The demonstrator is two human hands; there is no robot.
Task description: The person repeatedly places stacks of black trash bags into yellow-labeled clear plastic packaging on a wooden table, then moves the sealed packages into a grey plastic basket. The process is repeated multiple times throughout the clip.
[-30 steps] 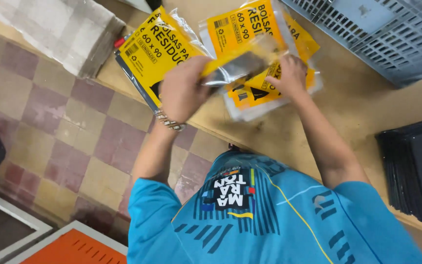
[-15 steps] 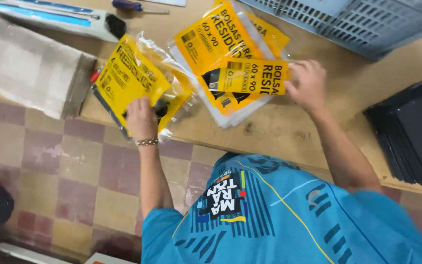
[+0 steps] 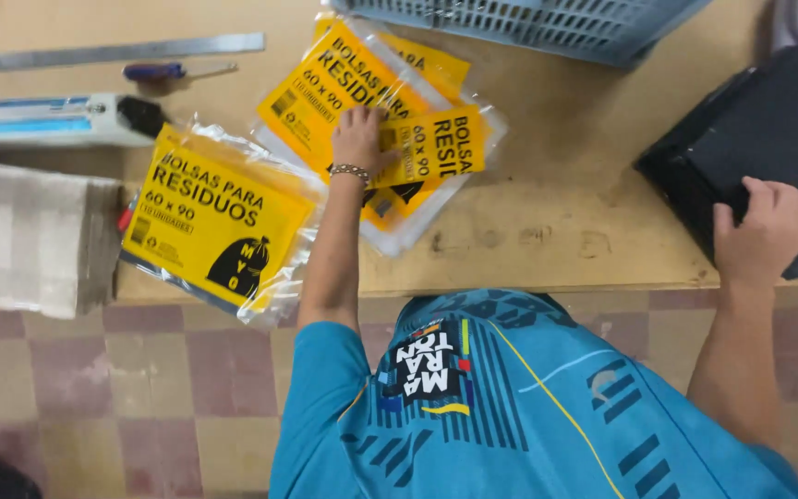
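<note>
While your two hands rest well apart on the wooden desk (image 3: 528, 231), the largest container in view is the blue slotted crate (image 3: 547, 23), beyond your left hand at the far edge; the picture's top border cuts it off, so you cannot tell what it holds. Under your right hand (image 3: 761, 231) lies a stack of flat black bags (image 3: 750, 129), its far corner running out of view; your fingers are curled over its near edge and grip it, with the thumb on top. To the outer side of your left hand, a folded pale cloth-like bundle (image 3: 30, 236) sits at the near edge of the desk, partly cut off by the picture's side. Between that bundle and your left forearm lies a clear packet with a yellow label (image 3: 214, 222), overhanging the near edge of the desk. Your left hand (image 3: 359, 139), a beaded bracelet (image 3: 350, 171) on its wrist, lies open and flat, palm down, on a pile of like yellow-labelled packets (image 3: 390, 139); how many are stacked there is hard to make out. Beyond the single packet sits a white and blue dispenser with a black end (image 3: 57, 118), then a long metal ruler (image 3: 131, 51), and a small blue-handled screwdriver (image 3: 168, 70) just beside it.
</note>
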